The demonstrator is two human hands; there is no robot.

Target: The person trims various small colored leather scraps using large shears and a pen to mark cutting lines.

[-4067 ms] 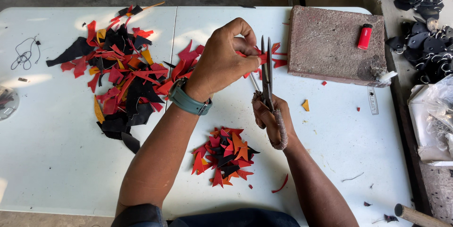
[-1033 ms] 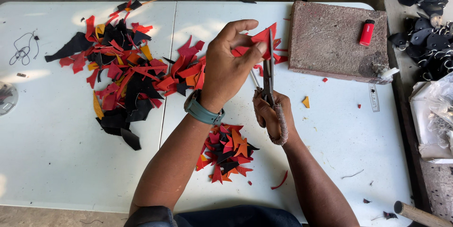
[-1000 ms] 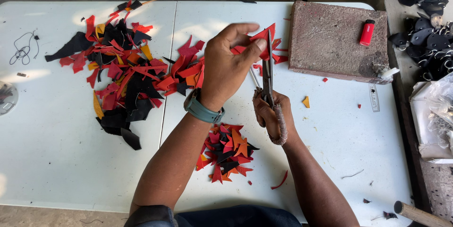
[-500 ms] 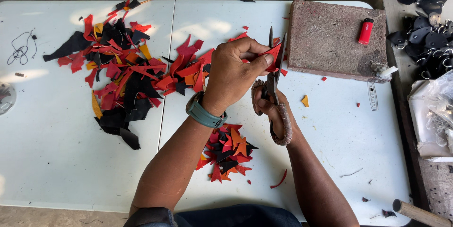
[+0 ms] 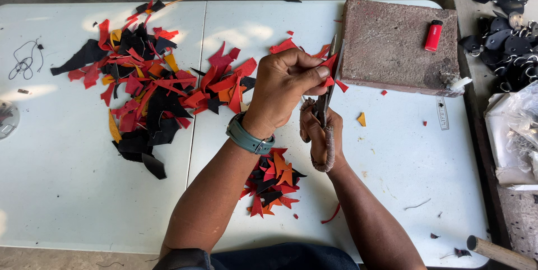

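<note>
Here, near the upper middle of the frame, the left hand [image 5: 286, 82] pinches a small red scrap of sheet material [image 5: 330, 63] between thumb and fingers, closed tightly on it. Just beneath, the right hand [image 5: 319, 135] grips a pair of metal scissors with cord-wrapped handles [image 5: 325, 110], fingers curled through the loops; the blades point up the frame and meet the red scrap, which sits at the blades, just left of the rough grey-brown stone block [image 5: 399, 45]. That block lies at the upper right of the white folding table [image 5: 67, 180], and a red lighter [image 5: 432, 35] rests on top of it. A teal wristband [image 5: 246, 137] circles the left wrist. Below the hands, at the lower middle, lies a small heap of cut red, orange and black pointed pieces [image 5: 272, 183]. A much larger, loose spread of red, black and orange offcuts [image 5: 151, 90] covers the upper left of the table, reaching almost to the left hand. At the far left lies a thin black cord [image 5: 25, 63]. At the right edge, off the table, dark key-fob-like pieces with metal rings [image 5: 504, 29] are piled, and a wooden handle [image 5: 499, 252] pokes in at the lower right corner.
</note>
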